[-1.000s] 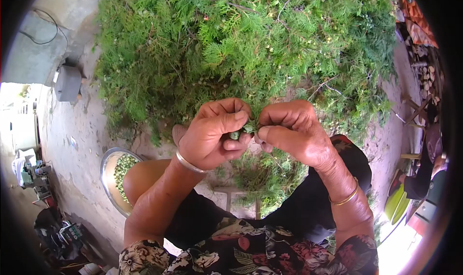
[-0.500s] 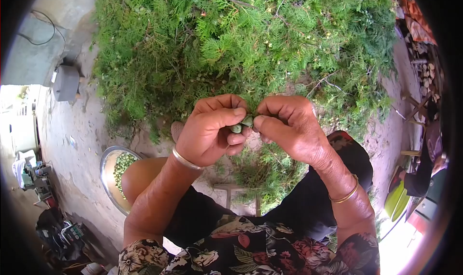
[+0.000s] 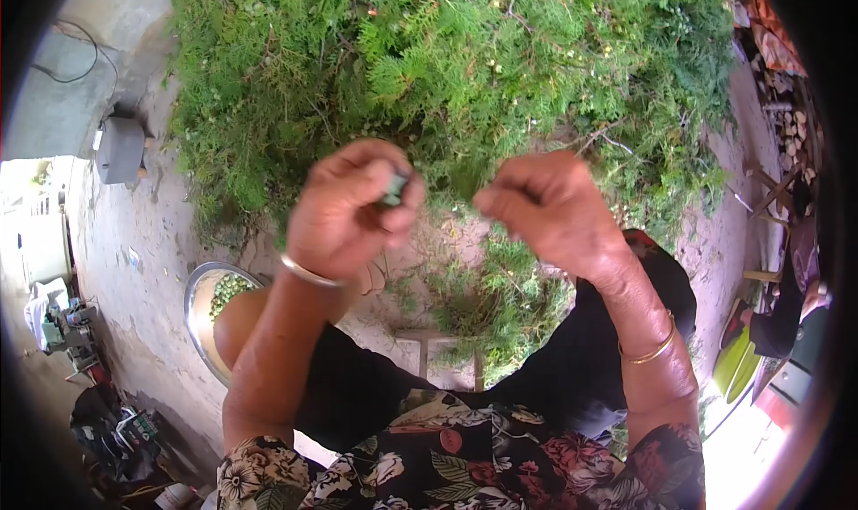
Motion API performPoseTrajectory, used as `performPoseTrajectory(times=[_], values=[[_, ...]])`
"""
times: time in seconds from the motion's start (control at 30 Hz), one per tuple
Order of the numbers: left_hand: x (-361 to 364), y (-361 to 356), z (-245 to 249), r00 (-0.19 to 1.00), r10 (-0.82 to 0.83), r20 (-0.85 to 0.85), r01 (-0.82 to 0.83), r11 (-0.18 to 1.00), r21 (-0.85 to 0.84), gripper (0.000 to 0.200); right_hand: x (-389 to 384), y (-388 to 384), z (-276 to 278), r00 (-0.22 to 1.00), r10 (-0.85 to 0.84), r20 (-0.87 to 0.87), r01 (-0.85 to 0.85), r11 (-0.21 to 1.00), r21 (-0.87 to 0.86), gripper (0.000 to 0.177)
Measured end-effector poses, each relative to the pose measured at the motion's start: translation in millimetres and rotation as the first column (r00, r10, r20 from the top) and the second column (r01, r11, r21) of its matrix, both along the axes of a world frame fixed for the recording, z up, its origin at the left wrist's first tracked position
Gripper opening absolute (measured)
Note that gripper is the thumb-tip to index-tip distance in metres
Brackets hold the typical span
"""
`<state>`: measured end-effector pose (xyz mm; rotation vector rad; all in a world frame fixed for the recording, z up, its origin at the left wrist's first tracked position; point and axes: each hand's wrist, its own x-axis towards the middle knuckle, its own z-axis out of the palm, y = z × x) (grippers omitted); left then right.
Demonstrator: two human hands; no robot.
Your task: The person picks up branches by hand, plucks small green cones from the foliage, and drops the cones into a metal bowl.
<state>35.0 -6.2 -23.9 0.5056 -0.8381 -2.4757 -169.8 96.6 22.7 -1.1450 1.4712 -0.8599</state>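
Note:
My left hand is closed around small green seed cones, blurred by motion and partly hidden by the fingers. To its right, my right hand is pinched, and a smeared green sprig shows at its fingertips. A gap separates the two hands. Beyond them spreads a large heap of cut evergreen branches with flat, feathery leaves. Left of my knee sits a metal bowl with many green cones in it; the knee covers part of it.
Loose green sprigs lie on the ground between my legs. A grey box-like object stands at the left by the wall. On the right are stacked wood pieces and a green shoe-like item.
My hands have drawn apart. The left one has moved left and up with the cones; the right has shifted slightly, with the sprig now away from the left hand.

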Motion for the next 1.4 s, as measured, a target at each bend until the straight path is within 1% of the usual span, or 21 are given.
performPoseTrajectory(times=[0.03, 0.07, 0.1, 0.17, 0.2, 0.33, 0.4, 0.43, 0.47, 0.5, 0.63, 0.67, 0.73, 0.77, 0.83, 0.93, 1.03, 1.1, 1.17, 1.3, 1.4], values=[[10.2, -4.6, 4.5, 0.996, 0.068, 0.056, -0.066, 0.997, -0.037, 0.017, -0.2, 4.2, -0.6, 0.961, 0.221, -0.168, -0.207, 0.974, 0.098, 0.016], [24.8, -14.2, 3.7, 0.985, 0.131, 0.116, -0.112, 0.982, -0.152, 0.017, -5.7, 8.4, -18.2, 0.771, 0.586, -0.248, -0.569, 0.809, 0.146, 0.015], [42.0, -21.3, 9.4, 0.965, 0.174, 0.198, -0.148, 0.979, -0.142, 0.018, -6.6, 20.0, -25.1, 0.777, 0.583, -0.239, -0.563, 0.812, 0.151, 0.015], [86.2, -33.7, 18.1, 0.851, 0.336, 0.403, -0.239, 0.932, -0.273, 0.018, -3.0, 43.5, -31.7, 0.585, 0.548, -0.598, -0.666, 0.745, 0.031, 0.016], [113.4, -40.3, 21.2, 0.758, 0.400, 0.515, -0.281, 0.913, -0.295, 0.018, 2.4, 38.6, -29.7, 0.479, 0.646, -0.594, -0.613, 0.731, 0.301, 0.017], [231.7, -38.9, 5.5, 0.205, 0.542, 0.815, -0.212, 0.838, -0.503, 0.023, -11.2, 27.5, -24.1, 0.422, 0.514, -0.747, -0.521, 0.812, 0.264, 0.018], [373.3, -42.7, -48.0, 0.118, 0.455, 0.883, 0.260, 0.844, -0.469, 0.029, -17.8, 23.6, -13.4, 0.535, 0.345, -0.771, -0.376, 0.915, 0.148, 0.016], [392.8, -34.0, -47.0, -0.145, 0.436, 0.888, 0.543, 0.785, -0.297, 0.042, -21.0, 24.1, -11.4, 0.541, 0.343, -0.768, -0.372, 0.917, 0.148, 0.016], [410.8, -22.2, -48.1, -0.101, 0.623, 0.775, 0.856, 0.452, -0.251, 0.050, -25.1, 25.5, -10.3, 0.516, 0.325, -0.792, -0.354, 0.923, 0.148, 0.016], [360.8, -13.8, -24.0, -0.345, 0.559, 0.754, 0.833, 0.552, -0.028, 0.053, -29.6, 27.8, -9.3, 0.490, 0.309, -0.815, -0.335, 0.930, 0.151, 0.015], [289.4, -44.1, -40.5, -0.110, 0.661, 0.742, 0.879, 0.413, -0.237, 0.047, -24.9, 42.8, -6.6, 0.326, 0.297, -0.897, -0.377, 0.912, 0.165, 0.015], [243.4, -46.4, -38.2, -0.024, 0.503, 0.864, 0.726, 0.602, -0.331, 0.047, -19.6, 47.4, -5.6, 0.326, 0.298, -0.897, -0.374, 0.912, 0.167, 0.015], [167.2, -57.7, -66.1, 0.195, 0.550, 0.812, 0.922, 0.179, -0.343, 0.037, -6.1, 57.3, -3.6, 0.384, 0.435, -0.814, -0.526, 0.828, 0.194, 0.021], [116.5, -48.1, -71.5, 0.271, 0.516, 0.812, 0.899, 0.167, -0.406, 0.031, 0.1, 58.8, -4.6, 0.397, 0.514, -0.760, -0.566, 0.789, 0.239, 0.023], [58.5, -40.9, -132.2, 0.479, 0.453, 0.752, 0.855, -0.047, -0.516, 0.033, 12.5, 63.3, -8.7, 0.415, 0.589, -0.693, -0.597, 0.752, 0.281, 0.026], [-30.3, -5.4, -204.8, 0.578, 0.246, 0.778, 0.777, 0.125, -0.617, 0.020, 20.1, 70.8, -13.7, 0.392, 0.644, -0.657, -0.568, 0.731, 0.377, 0.027], [-94.5, 35.0, -268.0, 0.585, 0.139, 0.799, 0.781, 0.170, -0.601, 0.016, 9.2, 74.4, -15.7, 0.378, 0.608, -0.698, -0.545, 0.756, 0.363, 0.029], [-120.3, 57.0, -296.4, 0.580, 0.108, 0.807, 0.784, 0.195, -0.589, 0.016, 1.2, 76.3, -19.5, 0.426, 0.401, -0.811, -0.478, 0.861, 0.174, 0.030], [-141.1, 71.4, -317.5, 0.442, 0.242, 0.864, 0.880, 0.069, -0.469, 0.021, -6.4, 69.2, -12.3, 0.475, 0.454, -0.754, -0.445, 0.863, 0.239, 0.034], [-153.9, 86.3, -346.6, 0.256, 0.305, 0.917, 0.910, 0.245, -0.335, 0.026, -13.6, 67.9, -6.7, 0.559, 0.388, -0.733, -0.427, 0.892, 0.147, 0.034], [-150.4, 85.9, -359.9, 0.315, 0.357, 0.879, 0.864, 0.275, -0.422, 0.017, -10.6, 72.0, 3.6, 0.469, 0.299, -0.831, -0.385, 0.916, 0.112, 0.020]])
